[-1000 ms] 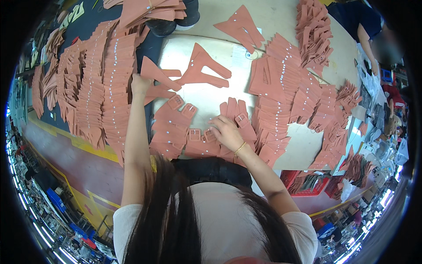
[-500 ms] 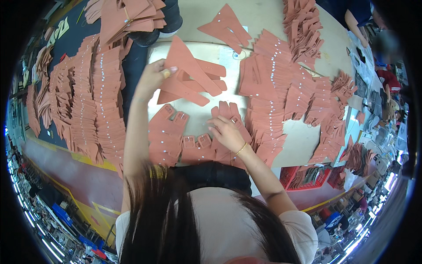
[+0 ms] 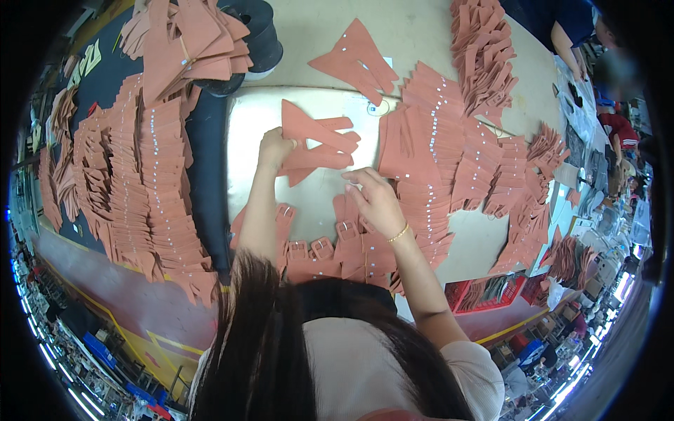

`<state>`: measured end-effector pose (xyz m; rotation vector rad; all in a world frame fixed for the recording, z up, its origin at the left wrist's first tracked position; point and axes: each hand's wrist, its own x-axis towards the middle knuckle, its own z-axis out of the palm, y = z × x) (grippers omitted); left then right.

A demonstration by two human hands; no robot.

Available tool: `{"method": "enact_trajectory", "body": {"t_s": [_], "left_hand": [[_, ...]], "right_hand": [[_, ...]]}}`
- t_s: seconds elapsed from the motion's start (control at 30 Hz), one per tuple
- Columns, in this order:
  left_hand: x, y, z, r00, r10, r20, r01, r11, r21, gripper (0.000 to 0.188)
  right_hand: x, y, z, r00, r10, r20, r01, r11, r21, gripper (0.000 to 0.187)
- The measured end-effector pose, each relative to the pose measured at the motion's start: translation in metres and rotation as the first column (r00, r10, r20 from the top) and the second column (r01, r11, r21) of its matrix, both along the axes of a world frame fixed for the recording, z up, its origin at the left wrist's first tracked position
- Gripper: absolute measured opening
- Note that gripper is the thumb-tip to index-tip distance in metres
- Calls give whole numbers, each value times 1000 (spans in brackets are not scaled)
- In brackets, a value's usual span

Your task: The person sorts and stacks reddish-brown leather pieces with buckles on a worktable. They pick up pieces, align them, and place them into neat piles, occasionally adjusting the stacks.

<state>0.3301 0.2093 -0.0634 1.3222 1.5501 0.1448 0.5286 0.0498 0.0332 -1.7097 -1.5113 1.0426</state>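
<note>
My left hand [image 3: 278,148] grips the wide edge of a few salmon-coloured, forked leather pieces [image 3: 316,133] above a pale padded board [image 3: 249,182]. Their strap-like ends point right. Just right of those ends is my right hand [image 3: 380,203], thumb and forefinger a little apart, with nothing visible between them. Below it, near my body, lie salmon leather straps with buckles [image 3: 321,248], partly hidden by my hand and forearms. A similar forked piece [image 3: 357,59] rests beyond the board.
Overlapping rows of salmon leather pieces cover the table on the left [image 3: 161,168] and right [image 3: 428,147]. A bundle [image 3: 189,52] sits by a black spool [image 3: 256,35] at far left. A red crate [image 3: 484,295] stands below the right side. Another person's arm [image 3: 567,49] shows at far right.
My left hand has lowered the leather pieces nearer the board and turned them, their ends now pointing right. My right hand has moved up from the buckled straps toward those ends.
</note>
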Motion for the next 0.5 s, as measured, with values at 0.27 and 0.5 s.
{"method": "enact_trajectory", "body": {"t_s": [0.27, 0.5], "left_hand": [[78, 107, 79, 769, -394, 504, 405, 910, 94, 41], [169, 185, 0, 740, -407, -535, 620, 721, 309, 67]], "right_hand": [[20, -17, 3, 999, -45, 0, 45, 996, -82, 19], [40, -23, -1, 982, -111, 150, 109, 994, 16, 21]]}}
